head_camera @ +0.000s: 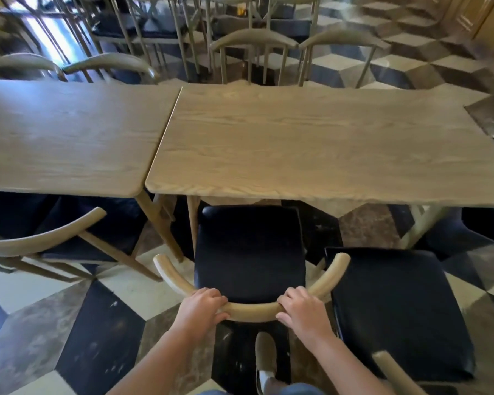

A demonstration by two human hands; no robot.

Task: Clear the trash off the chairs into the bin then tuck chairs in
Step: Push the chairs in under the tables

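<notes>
- Presently, the left hand (201, 306) and right hand (304, 309) are both closed over the curved backrest (251, 310) of the centre chair (250, 252), one either side of its middle.
- The chair lies straight ahead of the grip — its dark seat runs from the hands toward the near edge of the table (311, 149), front just under that edge.
- Seat bare; no trash visible on it.
- The neighbouring chair (394, 309) on the right stands further out, its seat just beside the right hand.
- Judgement: a level push forward, both hands equally placed — watch the table leg (193, 223) at the seat's left.
</notes>
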